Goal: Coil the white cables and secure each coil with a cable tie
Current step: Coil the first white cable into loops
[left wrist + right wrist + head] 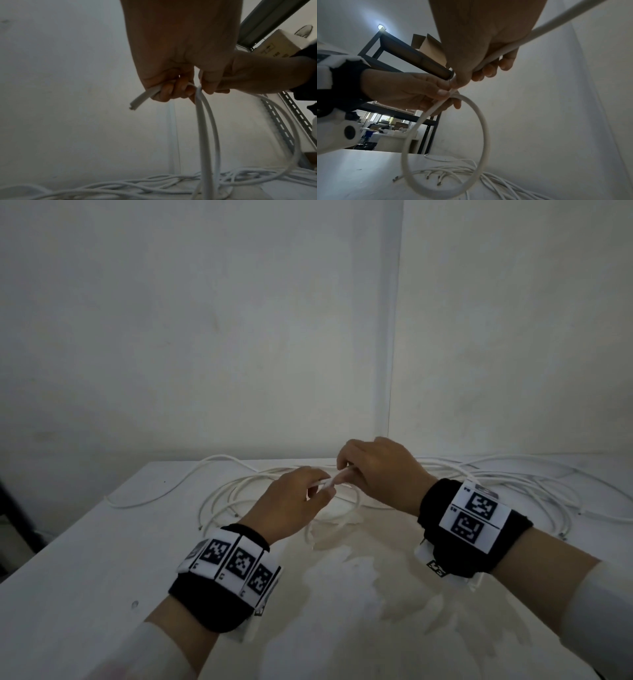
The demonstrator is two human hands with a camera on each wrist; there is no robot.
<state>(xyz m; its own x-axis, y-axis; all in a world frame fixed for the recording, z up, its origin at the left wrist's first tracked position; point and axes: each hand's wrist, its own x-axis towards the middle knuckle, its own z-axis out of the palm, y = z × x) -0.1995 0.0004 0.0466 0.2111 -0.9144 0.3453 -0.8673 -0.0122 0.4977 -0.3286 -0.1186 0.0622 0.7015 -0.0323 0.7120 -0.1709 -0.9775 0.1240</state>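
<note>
Several loose white cables (239,491) lie tangled on the white table (102,594) at its far side. My left hand (291,508) grips one white cable (202,121) near its cut end (137,104), which sticks out past the curled fingers. My right hand (373,470) grips the same cable (537,31) just beside the left hand. A single loop (481,128) of this cable hangs down from both hands, above the table. No cable tie is visible in any view.
More white cables (513,484) spread across the table's far right, against the white wall (239,320). Dark metal shelving with cardboard boxes (426,44) stands off to the left. The table's near half has a stained patch (376,570).
</note>
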